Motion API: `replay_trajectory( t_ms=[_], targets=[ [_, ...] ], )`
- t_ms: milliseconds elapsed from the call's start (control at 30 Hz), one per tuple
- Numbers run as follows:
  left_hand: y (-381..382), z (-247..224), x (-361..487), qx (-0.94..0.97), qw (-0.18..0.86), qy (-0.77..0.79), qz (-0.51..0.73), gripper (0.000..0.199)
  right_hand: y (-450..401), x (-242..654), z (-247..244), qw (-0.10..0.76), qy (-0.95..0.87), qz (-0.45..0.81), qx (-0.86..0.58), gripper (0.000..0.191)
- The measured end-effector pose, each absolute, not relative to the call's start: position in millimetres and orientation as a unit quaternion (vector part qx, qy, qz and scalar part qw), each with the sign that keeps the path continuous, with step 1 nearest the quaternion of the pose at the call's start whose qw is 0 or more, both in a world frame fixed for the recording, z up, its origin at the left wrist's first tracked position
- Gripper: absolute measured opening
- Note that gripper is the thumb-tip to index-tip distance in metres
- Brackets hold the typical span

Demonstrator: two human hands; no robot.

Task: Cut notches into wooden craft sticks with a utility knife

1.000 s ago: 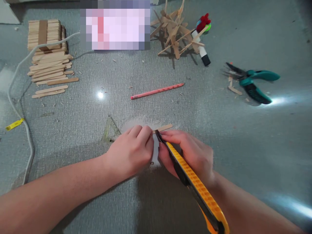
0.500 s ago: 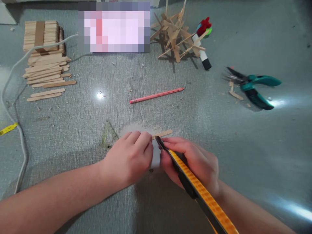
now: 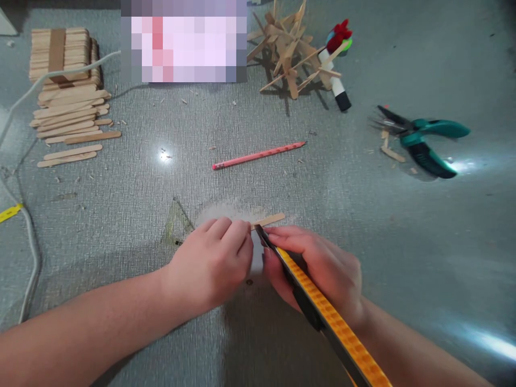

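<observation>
My left hand is closed over one end of a wooden craft stick, whose other end sticks out to the right. In my right hand is a yellow and black cutter knife, its dark tip resting at the stick just beside my left fingers. Pale dust lies on the table behind my left hand. A clear triangular ruler is partly covered by that hand. Under the stick, between both hands, a pale flat object shows in part.
A pink pencil lies mid-table. Stacked craft sticks and a white cable are at left. Behind are a pile of joined sticks and a white tube. Green-handled pliers lie at right.
The view has shifted slightly, so the table items at left appear a little further left and up. Both hands keep their hold, and the knife tip sits marginally further left on the stick.
</observation>
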State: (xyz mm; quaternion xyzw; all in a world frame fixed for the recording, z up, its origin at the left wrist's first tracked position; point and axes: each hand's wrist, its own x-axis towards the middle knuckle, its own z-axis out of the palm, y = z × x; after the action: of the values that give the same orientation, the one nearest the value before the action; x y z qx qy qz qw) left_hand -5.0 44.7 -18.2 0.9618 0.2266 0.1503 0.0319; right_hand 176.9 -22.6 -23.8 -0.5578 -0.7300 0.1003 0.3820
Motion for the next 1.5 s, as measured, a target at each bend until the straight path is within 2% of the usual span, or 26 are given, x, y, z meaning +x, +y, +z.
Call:
replay_trajectory(
  t_ms=[333, 1000, 1500],
  targets=[
    [44.4, -19.2, -1.3, 0.961, 0.018, 0.235, 0.143, 0.021, -19.1, 175.6, -19.1, 0.379, -0.726, 0.147, -0.555, 0.024],
    [47.9, -14.3, -5.0, 0.964, 0.028, 0.221, 0.142, 0.023, -22.0, 183.9, -26.2, 0.400, -0.718, 0.136, -0.553, 0.022],
    [45.6, -19.7, -3.1, 0.960, 0.050, 0.235, 0.143, 0.015, -18.5, 182.0, -20.6, 0.388, -0.730, 0.158, -0.540, 0.022]
  ],
)
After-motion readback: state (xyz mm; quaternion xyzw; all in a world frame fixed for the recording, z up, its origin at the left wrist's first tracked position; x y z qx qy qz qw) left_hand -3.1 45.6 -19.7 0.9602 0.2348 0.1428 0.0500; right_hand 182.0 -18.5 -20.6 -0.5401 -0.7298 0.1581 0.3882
